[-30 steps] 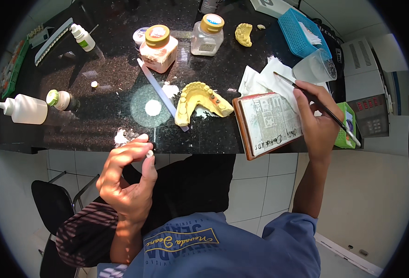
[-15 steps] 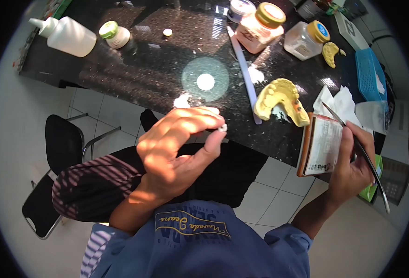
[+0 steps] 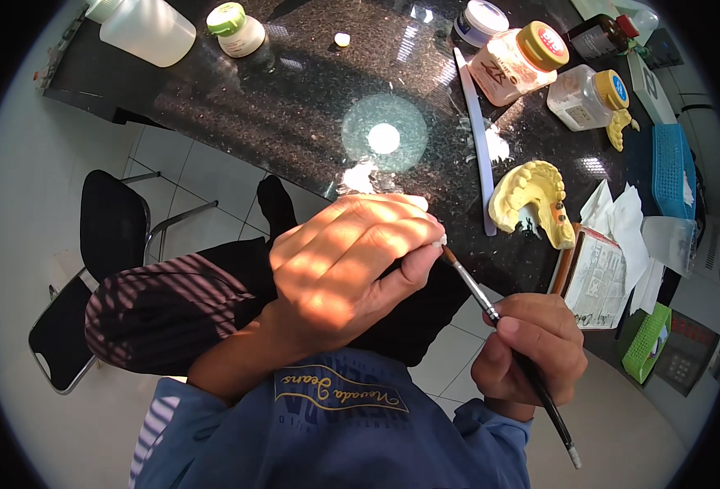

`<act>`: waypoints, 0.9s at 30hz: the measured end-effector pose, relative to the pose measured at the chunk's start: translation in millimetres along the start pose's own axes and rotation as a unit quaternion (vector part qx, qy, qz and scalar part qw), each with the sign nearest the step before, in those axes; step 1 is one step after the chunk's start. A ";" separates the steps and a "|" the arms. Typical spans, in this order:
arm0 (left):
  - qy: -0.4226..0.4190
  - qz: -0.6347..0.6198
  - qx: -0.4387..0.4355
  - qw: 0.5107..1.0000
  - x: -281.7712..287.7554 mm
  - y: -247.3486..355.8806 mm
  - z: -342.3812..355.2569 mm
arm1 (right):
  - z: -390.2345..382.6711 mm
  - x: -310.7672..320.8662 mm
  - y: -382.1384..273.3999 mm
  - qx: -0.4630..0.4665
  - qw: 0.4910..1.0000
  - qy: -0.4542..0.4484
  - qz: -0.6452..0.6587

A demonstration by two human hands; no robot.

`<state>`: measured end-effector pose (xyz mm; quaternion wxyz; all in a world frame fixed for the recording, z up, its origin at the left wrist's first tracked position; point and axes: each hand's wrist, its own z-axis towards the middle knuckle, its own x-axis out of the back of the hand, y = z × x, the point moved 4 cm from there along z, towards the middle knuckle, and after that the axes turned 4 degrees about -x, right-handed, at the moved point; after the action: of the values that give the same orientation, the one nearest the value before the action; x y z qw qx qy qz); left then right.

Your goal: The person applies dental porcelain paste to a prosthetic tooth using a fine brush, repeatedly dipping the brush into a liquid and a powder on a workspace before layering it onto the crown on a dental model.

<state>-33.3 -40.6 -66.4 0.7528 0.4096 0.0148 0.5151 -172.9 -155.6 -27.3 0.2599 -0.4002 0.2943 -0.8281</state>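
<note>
- Left hand (image 3: pixel 344 269): fingers curled closed, thumb and fingertips pinching a small whitish piece (image 3: pixel 439 240) at the hand's right edge; the piece is too small and too covered to identify.
- Right hand (image 3: pixel 531 350): fingers closed in a pen grip around a fine brush (image 3: pixel 503 326), held low and right of the left hand, in front of the counter's edge.
- Brush: dark handle running down and right past the hand, metal ferrule above the knuckles, tip touching the whitish piece held by the left hand.
- Black speckled countertop (image 3: pixel 295 114): lies beyond both hands.
- Yellow dental cast (image 3: pixel 531 196): on the counter, up and right of the brush tip, well apart from it.
- Long pale-blue flat tool (image 3: pixel 478 147): lies on the counter just left of the cast.
- Two clear jars with yellow lids (image 3: pixel 523 61) and (image 3: pixel 588 94): stand at the far right of the counter.
- Small notebook (image 3: pixel 592 277): rests at the counter's near right edge, white tissues (image 3: pixel 621 216) beside it.
- White squeeze bottle (image 3: pixel 144 28) and green-capped bottle (image 3: pixel 238 28): far left of the counter.
- Black chair (image 3: pixel 107 269): on the tiled floor, left.
</note>
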 end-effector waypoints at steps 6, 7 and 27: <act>0.007 -0.004 -0.008 1.000 0.2 0.1 0.1 | 1.9 1.7 1.8 0.002 1.000 -0.010 -0.003; 0.006 -0.001 -0.008 1.000 0.2 -0.1 -0.1 | 1.9 1.1 2.2 0.005 1.000 -0.021 -0.002; 0.110 -0.434 0.330 0.831 20.0 -10.9 -18.5 | -8.4 93.8 41.0 -0.289 0.843 0.248 -0.380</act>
<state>-23.8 -15.2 -77.6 0.7121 0.5260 0.4430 0.1414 -222.9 -244.1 -12.2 -0.2839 -0.3189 0.4000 -0.8110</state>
